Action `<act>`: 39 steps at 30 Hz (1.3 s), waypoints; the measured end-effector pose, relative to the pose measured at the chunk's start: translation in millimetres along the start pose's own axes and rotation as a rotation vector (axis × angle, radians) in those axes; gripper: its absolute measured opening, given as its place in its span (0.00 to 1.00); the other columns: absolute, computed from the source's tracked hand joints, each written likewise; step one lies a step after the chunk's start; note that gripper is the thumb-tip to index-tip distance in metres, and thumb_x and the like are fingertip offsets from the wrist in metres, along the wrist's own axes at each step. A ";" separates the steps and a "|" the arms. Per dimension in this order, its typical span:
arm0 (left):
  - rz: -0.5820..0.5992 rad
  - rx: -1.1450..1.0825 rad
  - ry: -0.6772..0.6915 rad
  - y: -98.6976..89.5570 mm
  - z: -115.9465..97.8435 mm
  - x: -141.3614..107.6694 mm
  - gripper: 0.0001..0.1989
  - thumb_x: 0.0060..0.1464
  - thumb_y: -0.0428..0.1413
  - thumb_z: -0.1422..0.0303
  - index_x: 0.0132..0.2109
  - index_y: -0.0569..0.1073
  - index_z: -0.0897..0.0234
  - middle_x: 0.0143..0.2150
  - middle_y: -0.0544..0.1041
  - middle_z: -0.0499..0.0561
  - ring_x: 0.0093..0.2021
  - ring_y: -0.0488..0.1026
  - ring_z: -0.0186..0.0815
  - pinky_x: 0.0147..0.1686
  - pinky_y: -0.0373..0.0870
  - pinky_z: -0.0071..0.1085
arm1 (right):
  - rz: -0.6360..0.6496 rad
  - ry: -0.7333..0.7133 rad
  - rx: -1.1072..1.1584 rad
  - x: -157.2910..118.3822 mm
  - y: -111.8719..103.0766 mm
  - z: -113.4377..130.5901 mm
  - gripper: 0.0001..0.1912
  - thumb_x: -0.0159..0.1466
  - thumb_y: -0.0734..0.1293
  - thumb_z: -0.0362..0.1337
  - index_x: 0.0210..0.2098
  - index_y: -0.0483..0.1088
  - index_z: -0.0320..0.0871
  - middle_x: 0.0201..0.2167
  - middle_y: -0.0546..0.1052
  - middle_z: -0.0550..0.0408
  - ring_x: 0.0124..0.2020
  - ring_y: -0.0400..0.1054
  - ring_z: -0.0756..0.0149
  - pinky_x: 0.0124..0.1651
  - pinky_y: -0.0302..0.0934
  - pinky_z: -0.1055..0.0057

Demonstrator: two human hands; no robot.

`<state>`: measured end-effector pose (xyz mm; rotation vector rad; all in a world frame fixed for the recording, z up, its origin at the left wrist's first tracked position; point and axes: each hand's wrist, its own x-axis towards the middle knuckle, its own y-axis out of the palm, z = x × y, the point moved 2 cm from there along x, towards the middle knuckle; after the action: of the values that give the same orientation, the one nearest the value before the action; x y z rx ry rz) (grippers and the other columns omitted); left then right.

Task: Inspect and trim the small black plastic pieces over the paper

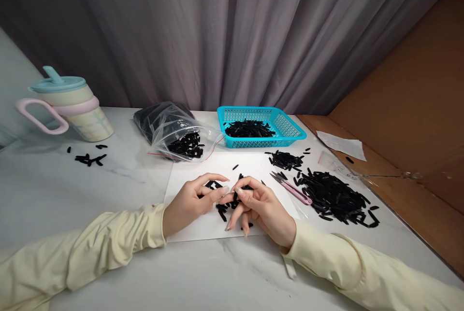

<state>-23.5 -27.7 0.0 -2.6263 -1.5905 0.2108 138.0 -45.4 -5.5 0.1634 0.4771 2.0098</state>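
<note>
Small black slender pieces [222, 213] lie scattered on a white sheet [188, 230], partly under both hands. Above the sheet my left hand [195, 198] has its thumb stretched toward the other hand, with the index finger raised and apart; nothing is visibly held in it. My right hand [261, 204] pinches with thumb and index finger near the left thumb tip, a dark piece showing just below the pinch. Its other fingers are spread. What the pinch holds is too small to be sure of.
Behind stand a blue basket [255, 143] and a clear bag [174, 130], both with black pieces. Pink-handled snips [295, 192] lie beside a big black pile [337, 197] at right. A cup [87, 113] stands at left; a cardboard wall [409, 84] rises at right.
</note>
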 end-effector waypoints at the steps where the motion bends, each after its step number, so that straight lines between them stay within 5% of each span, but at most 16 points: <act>1: 0.017 -0.037 -0.030 0.9 -0.3 0.4 0.20 0.53 0.53 0.58 0.47 0.68 0.68 0.13 0.55 0.36 0.15 0.45 0.23 0.15 0.42 0.21 | -0.028 0.005 0.000 0.2 -1.2 0.4 0.14 0.59 0.66 0.45 0.35 0.60 0.43 0.24 0.76 0.56 0.19 0.73 0.64 0.13 0.60 0.81; 5: 0.125 -0.130 -0.119 6.2 -1.5 -1.8 0.22 0.50 0.56 0.58 0.47 0.71 0.69 0.13 0.52 0.36 0.14 0.45 0.22 0.14 0.42 0.22 | -0.113 0.026 0.003 0.0 -5.6 1.7 0.16 0.56 0.68 0.46 0.34 0.61 0.43 0.17 0.74 0.62 0.09 0.66 0.69 0.10 0.57 0.81; 11: 0.245 -0.202 -0.168 8.8 0.3 -4.3 0.22 0.50 0.57 0.61 0.49 0.71 0.72 0.12 0.50 0.35 0.13 0.43 0.21 0.14 0.42 0.22 | -0.094 0.066 -0.015 -2.7 -5.2 2.9 0.13 0.59 0.67 0.44 0.33 0.64 0.40 0.12 0.73 0.59 0.03 0.57 0.75 0.05 0.44 0.86; 13: 0.252 -0.215 -0.169 7.9 1.1 -3.4 0.22 0.51 0.56 0.62 0.50 0.71 0.73 0.12 0.50 0.35 0.13 0.43 0.21 0.13 0.42 0.21 | -0.092 0.065 -0.014 -2.4 -4.2 3.0 0.13 0.57 0.68 0.43 0.32 0.66 0.39 0.12 0.73 0.58 0.04 0.58 0.75 0.06 0.46 0.85; 17: 0.187 -0.218 -0.119 5.1 3.0 -2.8 0.21 0.52 0.55 0.62 0.50 0.71 0.72 0.12 0.51 0.36 0.13 0.44 0.21 0.12 0.42 0.21 | -0.047 0.022 0.054 -0.3 -2.6 2.4 0.11 0.56 0.70 0.39 0.30 0.65 0.39 0.23 0.77 0.52 0.16 0.70 0.70 0.14 0.60 0.81; 21: 0.078 -0.158 -0.050 3.4 4.8 -6.5 0.17 0.53 0.54 0.64 0.47 0.72 0.71 0.13 0.53 0.37 0.14 0.45 0.21 0.13 0.42 0.20 | 0.006 -0.012 0.077 0.0 -4.1 1.7 0.09 0.59 0.67 0.38 0.29 0.65 0.38 0.29 0.78 0.49 0.23 0.73 0.66 0.16 0.62 0.79; 39: 0.039 -0.052 0.038 2.2 5.3 -12.3 0.17 0.54 0.53 0.66 0.49 0.73 0.69 0.15 0.54 0.39 0.16 0.45 0.22 0.14 0.43 0.22 | 0.062 0.033 0.078 -1.9 -2.4 4.8 0.13 0.57 0.68 0.37 0.35 0.58 0.43 0.28 0.76 0.53 0.21 0.71 0.66 0.16 0.61 0.77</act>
<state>-28.0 -39.7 -4.4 -2.6853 -1.5552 0.1223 142.5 -44.8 -1.9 0.1959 0.5784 2.0584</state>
